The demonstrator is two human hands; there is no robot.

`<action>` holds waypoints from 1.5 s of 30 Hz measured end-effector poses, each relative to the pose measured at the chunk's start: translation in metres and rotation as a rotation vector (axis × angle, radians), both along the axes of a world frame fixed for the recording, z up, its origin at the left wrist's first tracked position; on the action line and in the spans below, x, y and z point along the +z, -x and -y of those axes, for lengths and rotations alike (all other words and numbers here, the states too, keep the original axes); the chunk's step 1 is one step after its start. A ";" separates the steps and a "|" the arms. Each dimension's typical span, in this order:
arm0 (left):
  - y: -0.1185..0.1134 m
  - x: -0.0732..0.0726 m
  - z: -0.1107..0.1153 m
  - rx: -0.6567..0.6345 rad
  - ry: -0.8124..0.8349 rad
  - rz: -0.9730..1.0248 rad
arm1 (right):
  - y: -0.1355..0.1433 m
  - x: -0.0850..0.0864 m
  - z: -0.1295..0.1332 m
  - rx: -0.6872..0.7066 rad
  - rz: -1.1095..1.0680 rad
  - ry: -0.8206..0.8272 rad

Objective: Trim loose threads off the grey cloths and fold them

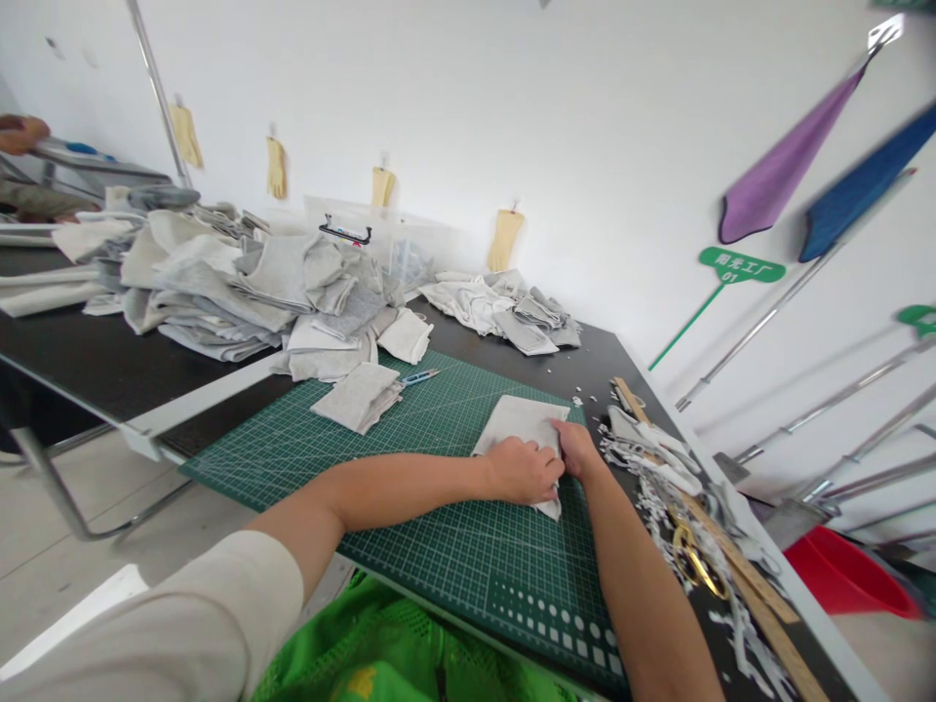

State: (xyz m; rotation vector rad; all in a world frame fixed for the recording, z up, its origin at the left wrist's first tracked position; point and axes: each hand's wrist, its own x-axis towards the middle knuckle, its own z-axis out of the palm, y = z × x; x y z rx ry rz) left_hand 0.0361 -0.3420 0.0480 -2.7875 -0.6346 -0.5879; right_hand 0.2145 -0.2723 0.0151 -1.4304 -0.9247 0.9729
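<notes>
A light grey folded piece of cloth (516, 417) lies on the green cutting mat (431, 536). My left hand (523, 470) is closed on the cloth's near part, its fingers curled with the knuckles up. Right against it, my right hand (576, 448) grips the cloth's right edge, thumb on top; its other fingers are mostly hidden. A small flap of cloth hangs out below my left hand. To the left on the mat rest another folded grey cloth (355, 398) and a light blue tool with a pointed tip (420, 376), perhaps snips.
A large heap of grey cloth (212, 283) covers the table's left; a smaller pile (504, 307) sits at the back. Gold-handled scissors (694, 561), wooden rulers (753, 585) and scraps (650, 453) line the right edge. A red bucket (848, 575) stands beyond. Another person's hand (21, 134) shows far left.
</notes>
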 end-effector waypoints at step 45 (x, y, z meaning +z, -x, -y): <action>0.120 0.048 -0.140 0.903 0.669 0.222 | 0.064 0.019 0.029 0.588 0.998 -0.058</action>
